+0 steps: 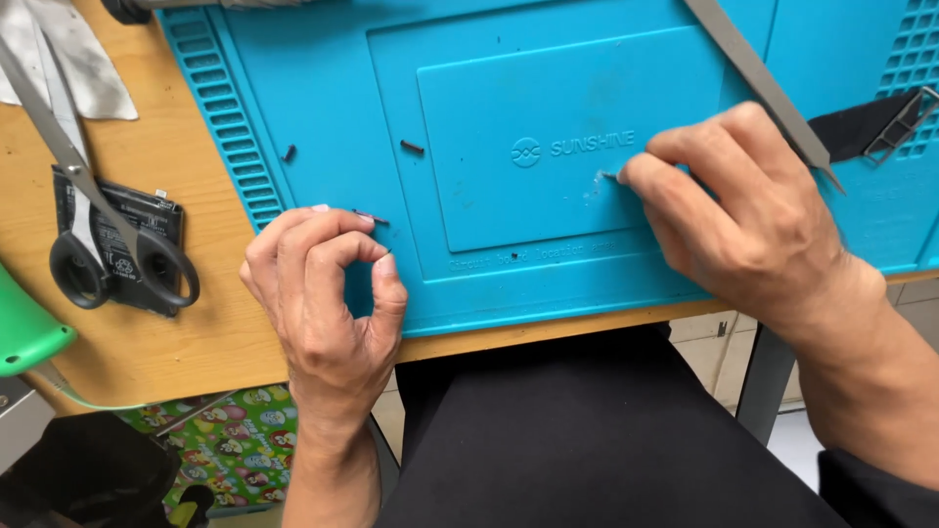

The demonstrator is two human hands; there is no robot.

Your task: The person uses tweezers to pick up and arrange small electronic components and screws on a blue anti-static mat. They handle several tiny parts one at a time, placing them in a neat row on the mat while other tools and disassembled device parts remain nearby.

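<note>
Now the right hand (753, 220) pinched a tiny bit (608, 177) mid-mat (509, 88); the left hand (323, 284), curled near the desk (186, 342) edge, held nothing; three bits (412, 148) lay loose.

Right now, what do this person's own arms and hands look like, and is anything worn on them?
Both hands are bare: no gloves, rings or watch show on the left hand or the right hand. The left forearm is uncovered down to the frame's edge. On the right arm, the edge of a dark sleeve shows near the elbow. The nails are short and unpainted.

A wooden table (210, 337) carries a blue mat (548, 88), scissors (93, 210) and a black battery (156, 235).
</note>
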